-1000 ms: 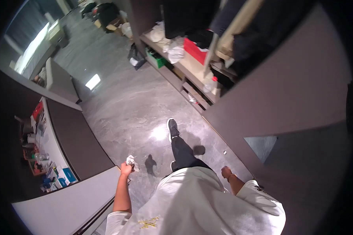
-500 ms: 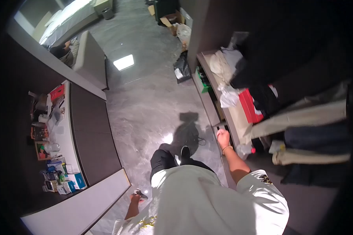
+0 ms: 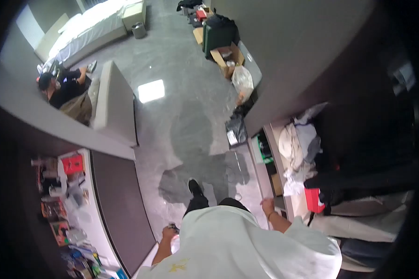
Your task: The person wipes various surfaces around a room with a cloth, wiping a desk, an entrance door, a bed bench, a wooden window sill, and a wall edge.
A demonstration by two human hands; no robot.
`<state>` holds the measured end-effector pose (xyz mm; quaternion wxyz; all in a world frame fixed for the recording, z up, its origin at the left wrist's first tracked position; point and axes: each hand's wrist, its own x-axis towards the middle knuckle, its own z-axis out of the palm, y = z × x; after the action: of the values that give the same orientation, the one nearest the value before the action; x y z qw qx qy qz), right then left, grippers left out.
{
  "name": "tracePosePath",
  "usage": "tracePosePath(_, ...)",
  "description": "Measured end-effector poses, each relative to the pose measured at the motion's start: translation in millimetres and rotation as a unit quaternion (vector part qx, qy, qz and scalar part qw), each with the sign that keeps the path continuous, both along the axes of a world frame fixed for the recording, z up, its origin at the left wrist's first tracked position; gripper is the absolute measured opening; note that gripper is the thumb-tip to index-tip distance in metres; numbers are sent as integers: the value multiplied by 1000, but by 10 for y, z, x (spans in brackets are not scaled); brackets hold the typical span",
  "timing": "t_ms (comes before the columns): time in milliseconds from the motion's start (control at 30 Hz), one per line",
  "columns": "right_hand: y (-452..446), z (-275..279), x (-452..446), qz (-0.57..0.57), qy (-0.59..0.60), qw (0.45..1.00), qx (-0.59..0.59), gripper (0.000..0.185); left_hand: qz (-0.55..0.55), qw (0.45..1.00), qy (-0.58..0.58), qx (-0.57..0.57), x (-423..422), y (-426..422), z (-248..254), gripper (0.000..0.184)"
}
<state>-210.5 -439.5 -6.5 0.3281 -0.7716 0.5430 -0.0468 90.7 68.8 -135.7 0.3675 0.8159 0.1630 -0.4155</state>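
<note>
My left hand (image 3: 169, 232) hangs low at my left side, its fingers closed around something small, partly dark and partly pale, that I cannot make out. It is near the dark front of the cabinet (image 3: 121, 204). On my right, my right hand (image 3: 267, 205) is beside the open wardrobe shelf (image 3: 288, 204), with its fingers curled; whether anything is in them is too small to tell. My black shoe (image 3: 195, 187) is on the grey floor ahead of my white shirt (image 3: 228, 242).
A person (image 3: 65, 88) sits on a sofa (image 3: 114, 102) at the left. Along the right wall are a dark green suitcase (image 3: 214, 37), an open cardboard box (image 3: 228, 58) and a black bag (image 3: 236, 131). A bin (image 3: 138, 30) stands beside the bed (image 3: 88, 32).
The view has moved forward along the floor. The sofa, the seated person and the suitcase show more fully. My right hand has dropped from its raised position beside the shelf.
</note>
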Motion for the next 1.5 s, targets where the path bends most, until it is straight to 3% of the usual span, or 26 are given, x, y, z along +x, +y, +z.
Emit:
tracePosePath(67, -30, 187, 400, -63, -37, 996, 45, 19, -204, 970, -56, 115, 1155, -773, 785, 30)
tracePosePath(100, -56, 446, 693, -105, -50, 991, 60, 19, -223, 966, -88, 99, 1658, -1162, 1202, 33)
tracePosePath(133, -103, 591, 942, -147, -62, 984, 74, 20, -169, 973, -141, 73, 2206, -1151, 698, 34)
tracePosePath(167, -197, 577, 1145, -154, -103, 980, 70, 20, -153, 974, -134, 97, 2650, -1703, 1383, 33)
tracePosePath(233, -452, 506, 1568, -171, -107, 977, 63, 18, -172, 927, -325, 70, 3469, -2171, 1505, 32)
tracePosePath(333, -933, 269, 2256, -190, -104, 974, 58, 16, -31, 973, -208, -97, 4331, -3123, 2102, 24)
tracePosePath(433, -1610, -184, 2967, -189, -80, 978, 31, 14, -140, 942, -292, -86, 5033, -3498, 1607, 26)
tracePosePath(467, -1874, -301, 3184, -179, -60, 982, 3, 13, -163, 939, -298, -49, 5101, -3680, 1673, 27)
tracePosePath(500, -2144, -199, 3407, -84, -9, 991, -104, 12, -188, 936, -296, -7, 5056, -3753, 1757, 28)
tracePosePath(567, -2786, -255, 3990, -135, -99, 985, -35, 13, -175, 962, -206, 21, 5132, -3683, 1329, 28)
tracePosePath(600, -3125, -175, 4352, -156, -104, 982, -28, 13, -250, 921, -277, 111, 5131, -3604, 955, 28)
tracePosePath(633, -3369, 347, 4791, -134, -126, 982, -50, 13, -163, 975, -149, 31, 5045, -3779, 1275, 28)
tracePosePath(700, -3933, 509, 5364, -99, -160, 976, -108, 13, -142, 988, -59, 7, 4988, -3897, 1443, 29)
tracePosePath(767, -4393, 715, 5855, -66, -208, 970, -106, 11, -112, 992, 11, 57, 5007, -3952, 1220, 25)
tracePosePath(800, -4534, 916, 6102, -48, -200, 971, -125, 11, -115, 992, 14, 53, 5129, -4142, 1281, 25)
tracePosePath(867, -4830, 1026, 6431, 15, -210, 978, 0, 10, -117, 991, 10, 57, 5241, -4511, 1634, 22)
tracePosePath(933, -4970, 840, 6719, 56, -231, 971, -12, 11, -123, 990, 3, 69, 5550, -4813, 1886, 20)
tracePosePath(1033, -5036, 610, 7068, 89, -139, 985, -39, 14, -190, 976, 39, 95, 6410, -5175, 1834, 22)
tracePosePath(1133, -4884, 62, 7057, 144, -30, 987, -59, 12, -105, 990, 1, 92, 7558, -4900, 283, 25)
tracePosePath(1200, -4864, -215, 7190, 84, -45, 993, 69, 15, -33, 999, 11, -27, 8368, -5709, 1115, 18)
tracePosePath(1233, -4946, -148, 7474, 86, -48, 993, 67, 15, -102, 991, -85, 7, 8837, -5855, 817, 18)
tracePosePath(1267, -4989, 11, 7767, 8, -28, 994, 102, 16, -170, 969, -176, 44, 9328, -6002, 603, 19)
tracePosePath(1300, -4990, 83, 7921, -71, -6, 988, 138, 17, -166, 975, -145, 38, 9643, -6451, 1109, 22)
tracePosePath(1367, -5179, 353, 8429, -35, -45, 992, 109, 17, -268, 946, -165, 81, 10542, -6912, 970, 26)
tracePosePath(1400, -5294, 418, 8689, 3, -92, 993, 76, 17, -210, 965, -157, 31, 10709, -7466, 1654, 25)
tracePosePath(1500, -5740, 426, 9425, 13, -96, 990, 98, 16, -260, 937, -234, -23, 11551, -8390, 1838, 28)
